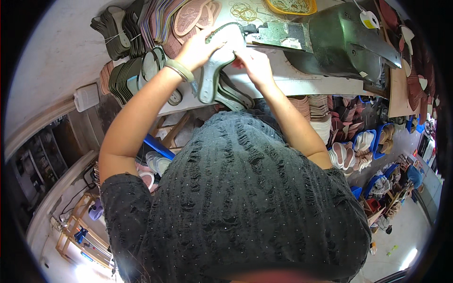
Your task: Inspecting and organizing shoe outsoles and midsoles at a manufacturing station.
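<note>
A pale grey shoe sole [211,78] with a dark edge stands tilted over the bench, its wide end away from me. My left hand [200,49], with a bangle on the wrist, is closed on the sole's left edge near the wide end. On the opposite side my right hand [255,66] pinches the sole's right edge with bent fingers. Further soles [233,96] lie just below it at the front edge of the bench. Right of the wide end is the working end of a dark green sewing machine [283,35].
Bundled dark soles [111,33] and a row of green-edged soles [125,80] line the bench's left. Pink insoles [188,16] are piled behind my left hand. A yellow basket [292,5] stands at the back. Blue crates [365,139] with shoe parts sit on the right.
</note>
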Demonstrator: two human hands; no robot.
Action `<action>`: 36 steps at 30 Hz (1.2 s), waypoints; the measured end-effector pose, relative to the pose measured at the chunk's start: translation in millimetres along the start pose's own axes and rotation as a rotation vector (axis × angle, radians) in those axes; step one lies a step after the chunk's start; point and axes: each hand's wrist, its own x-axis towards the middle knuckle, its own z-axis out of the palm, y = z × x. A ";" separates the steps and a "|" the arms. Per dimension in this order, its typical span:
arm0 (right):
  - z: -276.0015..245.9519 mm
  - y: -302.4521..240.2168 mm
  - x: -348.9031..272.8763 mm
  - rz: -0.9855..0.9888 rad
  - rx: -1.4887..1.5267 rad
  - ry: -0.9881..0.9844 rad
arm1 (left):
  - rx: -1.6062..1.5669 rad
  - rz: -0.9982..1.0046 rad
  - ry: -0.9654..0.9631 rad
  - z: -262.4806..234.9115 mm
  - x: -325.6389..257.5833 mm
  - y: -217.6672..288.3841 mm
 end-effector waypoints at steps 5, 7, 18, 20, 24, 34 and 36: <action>5.6 18.6 -31.4 0.057 -0.179 -0.152 | 0.042 -0.056 0.245 23.8 -9.4 19.3; 0.4 22.8 -27.5 0.021 -0.019 -0.105 | 0.114 -0.146 0.327 27.3 -8.3 21.2; -4.4 -1.3 -20.3 0.032 -0.185 -0.287 | -0.661 -0.163 0.425 27.2 -21.3 8.6; 5.0 -8.9 -27.5 -0.101 -0.148 -0.325 | -0.706 -0.141 0.407 15.5 -41.4 8.2; 13.8 -24.0 -14.5 0.228 0.663 -0.426 | -0.844 -0.025 0.345 -1.3 -78.9 24.5; 60.0 -70.9 -27.7 0.008 -0.010 -0.250 | -0.290 -0.020 0.677 -11.4 -125.1 41.9; 75.9 -61.1 -26.5 -0.133 -0.112 -0.154 | -0.213 -0.070 0.790 -9.8 -129.4 44.9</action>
